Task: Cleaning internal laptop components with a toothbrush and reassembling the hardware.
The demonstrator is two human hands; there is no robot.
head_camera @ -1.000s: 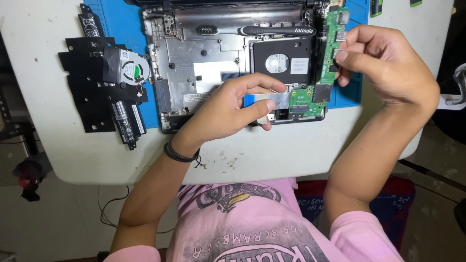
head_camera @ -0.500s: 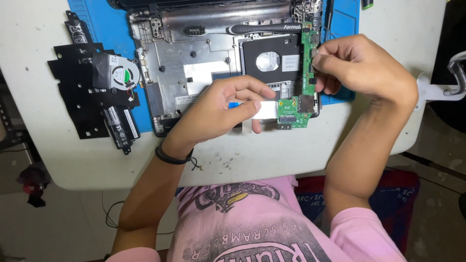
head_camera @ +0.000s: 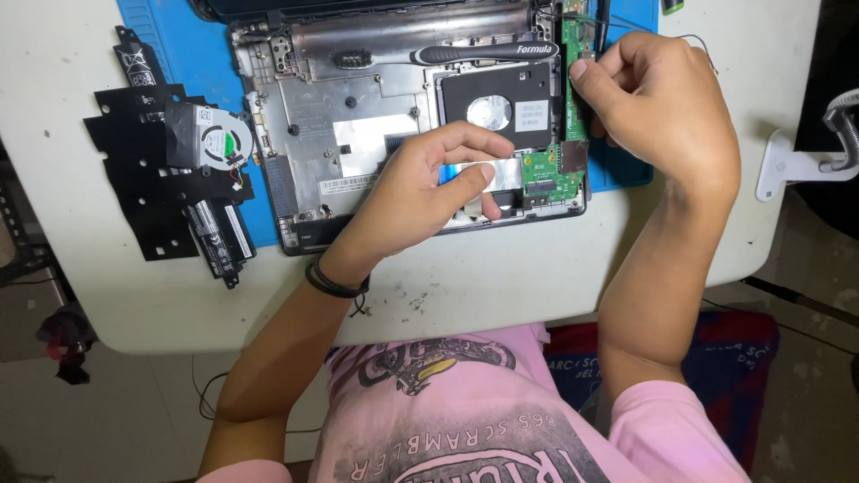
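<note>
Looking down at our bench, the biggest thing is the white table [head_camera: 501, 277], with a blue work mat [head_camera: 148, 36] spread across its far side. On the mat sits the opened laptop chassis [head_camera: 358, 98], silver inside, with a black hard drive [head_camera: 501, 112] in its bay near the right end and a black-handled screwdriver [head_camera: 483, 54] lying across the top of it. Off to the left, well apart from our hands, we've got a black plastic shield sheet [head_camera: 134, 179] with a small cooling fan [head_camera: 215, 143] resting on it and a black battery pack [head_camera: 219, 237] just below. Along the right edge of the chassis runs a narrow green circuit board [head_camera: 573, 107]; our right hand [head_camera: 658, 103] is curled around it, thumb and fingertips pinching its edge. Our left hand [head_camera: 420, 192], with a black band at the wrist, is down on the front part of the chassis, fingers closed on a flat ribbon cable with a blue tab [head_camera: 497, 174] that lies just beside the lower end of the green board.
</note>
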